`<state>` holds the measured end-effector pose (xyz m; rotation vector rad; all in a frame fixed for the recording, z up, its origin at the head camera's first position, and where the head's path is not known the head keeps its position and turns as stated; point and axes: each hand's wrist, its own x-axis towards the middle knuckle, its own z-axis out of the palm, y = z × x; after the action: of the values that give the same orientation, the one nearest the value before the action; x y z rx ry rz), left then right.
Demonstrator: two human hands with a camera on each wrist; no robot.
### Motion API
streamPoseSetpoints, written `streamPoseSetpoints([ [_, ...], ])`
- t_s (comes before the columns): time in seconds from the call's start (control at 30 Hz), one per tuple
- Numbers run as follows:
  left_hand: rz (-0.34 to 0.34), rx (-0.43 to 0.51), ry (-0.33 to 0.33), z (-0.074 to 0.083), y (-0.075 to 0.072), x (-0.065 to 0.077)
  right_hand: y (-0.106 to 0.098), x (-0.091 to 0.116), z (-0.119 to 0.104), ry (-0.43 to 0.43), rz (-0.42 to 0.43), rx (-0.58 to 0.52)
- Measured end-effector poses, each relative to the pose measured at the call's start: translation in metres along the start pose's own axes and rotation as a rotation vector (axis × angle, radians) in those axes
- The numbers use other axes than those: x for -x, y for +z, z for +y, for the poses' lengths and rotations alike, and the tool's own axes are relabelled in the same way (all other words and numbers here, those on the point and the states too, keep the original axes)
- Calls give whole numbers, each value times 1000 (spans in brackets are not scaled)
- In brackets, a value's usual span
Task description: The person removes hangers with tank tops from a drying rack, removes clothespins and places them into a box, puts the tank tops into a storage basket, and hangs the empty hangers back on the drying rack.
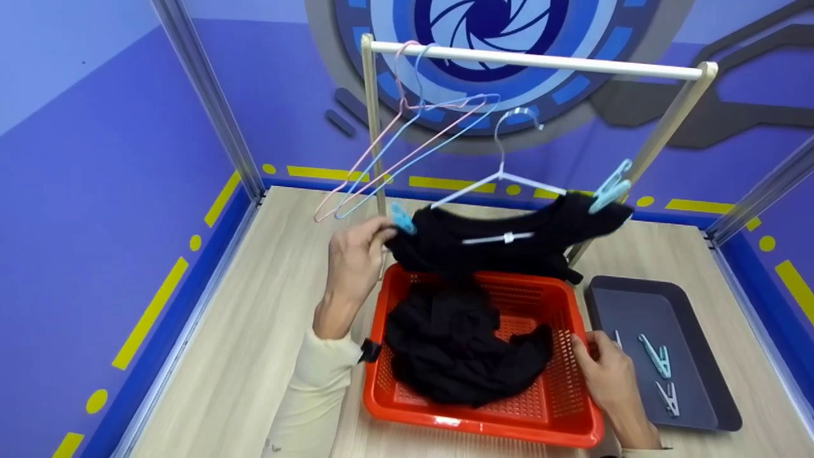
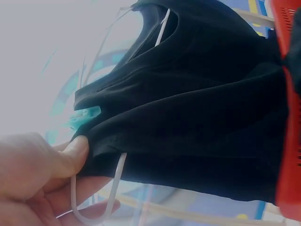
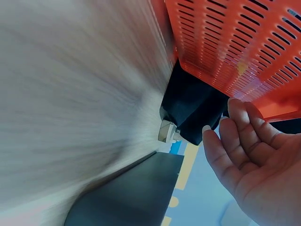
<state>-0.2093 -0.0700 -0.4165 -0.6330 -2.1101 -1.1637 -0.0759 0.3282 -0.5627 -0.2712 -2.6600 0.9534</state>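
My left hand [image 1: 357,257] pinches one shoulder of a black garment [image 2: 188,94], thumb on the cloth, beside the bent white end of a hanger [image 2: 114,188]. The garment is on this white hanger [image 1: 501,175], whose hook appears below the rail. A blue clothespin [image 1: 402,218] grips the shoulder near my left hand, and another blue clothespin [image 1: 610,191] grips the far shoulder. My right hand [image 1: 610,375] is at the right side of a red basket [image 1: 483,429], its fingers fairly straight in the right wrist view [image 3: 254,155]. More black cloth [image 1: 464,343] lies in the basket.
Behind the basket stands a rack with a white rail [image 1: 540,60]. A pink hanger [image 1: 399,83] and a blue hanger [image 1: 420,79] hang at its left end. A dark grey tray [image 1: 699,356] on the right holds several clothespins, among them a teal clothespin [image 1: 656,357].
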Motion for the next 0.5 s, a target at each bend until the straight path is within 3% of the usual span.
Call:
streamPoseSetpoints([
  [0.4, -116, 29, -114, -23, 7, 54, 1, 1, -1, -15, 26, -13],
  [0.5, -129, 6, -107, -28, 12, 64, 2, 1, 0, -12, 27, -12],
])
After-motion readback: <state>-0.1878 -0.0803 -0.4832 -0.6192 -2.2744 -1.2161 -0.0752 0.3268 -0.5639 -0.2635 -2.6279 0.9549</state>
